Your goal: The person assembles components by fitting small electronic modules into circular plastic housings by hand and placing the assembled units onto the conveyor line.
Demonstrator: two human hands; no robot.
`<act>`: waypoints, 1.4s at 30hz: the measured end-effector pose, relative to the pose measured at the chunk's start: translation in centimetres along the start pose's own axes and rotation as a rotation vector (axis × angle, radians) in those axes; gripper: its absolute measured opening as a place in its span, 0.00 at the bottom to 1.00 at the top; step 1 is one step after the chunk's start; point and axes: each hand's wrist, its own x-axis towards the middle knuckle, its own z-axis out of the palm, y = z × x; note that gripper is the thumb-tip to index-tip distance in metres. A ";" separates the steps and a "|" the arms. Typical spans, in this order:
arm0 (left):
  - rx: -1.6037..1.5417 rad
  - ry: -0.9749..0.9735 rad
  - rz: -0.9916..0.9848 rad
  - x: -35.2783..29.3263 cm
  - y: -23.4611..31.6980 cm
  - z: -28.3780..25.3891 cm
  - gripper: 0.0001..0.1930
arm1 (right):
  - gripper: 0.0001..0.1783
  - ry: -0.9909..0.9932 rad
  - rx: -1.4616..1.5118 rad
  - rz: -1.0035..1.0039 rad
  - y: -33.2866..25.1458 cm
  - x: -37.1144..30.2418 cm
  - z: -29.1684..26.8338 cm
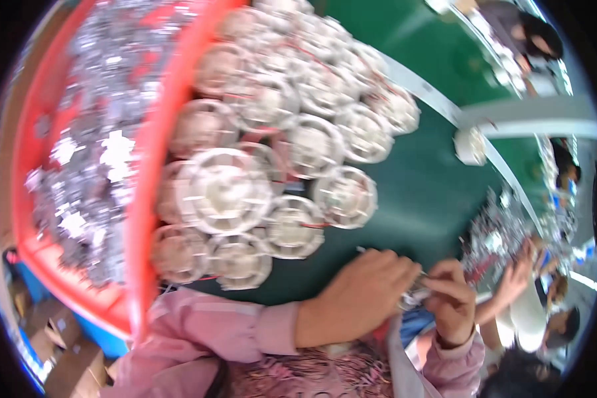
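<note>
My left hand [361,295] reaches in from the lower middle, its back turned up and its fingers curled, so what they grip is hidden. Close beside it, my right hand [452,302] has thumb and fingers pinched. A small silvery metal part [414,292], blurred, shows between the two hands, against the right fingertips. Up and to the left of my hands lie many white round plastic housings [288,225] with ribs and thin red wires, some stacked on others.
A red bin [154,132] full of shiny metal pieces [89,179] stands at the left. On the green table [421,186], a heap of metal pieces [497,229] lies at the right, near another person's hand [517,272]. A single white housing [469,146] sits by a grey post [530,119].
</note>
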 end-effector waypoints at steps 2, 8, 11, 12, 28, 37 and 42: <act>0.023 -0.010 -0.007 -0.2 0.4 -0.1 0.31 | 0.22 0.021 0.173 -0.051 1.8 -0.4 0.9; -0.003 0.032 -0.013 -0.7 0.1 -0.6 0.32 | 0.26 0.151 0.116 0.016 0.8 1.3 3.3; -0.008 0.036 -0.019 -0.7 0.2 -0.5 0.33 | 0.27 0.158 0.242 0.167 0.4 1.1 3.1; -0.009 0.030 -0.018 -0.8 0.1 -0.4 0.33 | 0.27 0.168 0.359 0.277 0.2 1.0 3.0; 0.003 -0.021 -0.007 0.2 0.3 -1.6 0.29 | 0.25 0.045 0.314 0.418 -1.5 2.7 2.1; 0.035 0.019 0.000 0.1 0.1 -1.1 0.30 | 0.18 0.019 -0.184 -0.112 0.5 0.6 1.5; 0.052 0.028 0.010 0.4 0.2 -0.9 0.30 | 0.18 0.192 0.186 -0.077 1.9 0.9 2.7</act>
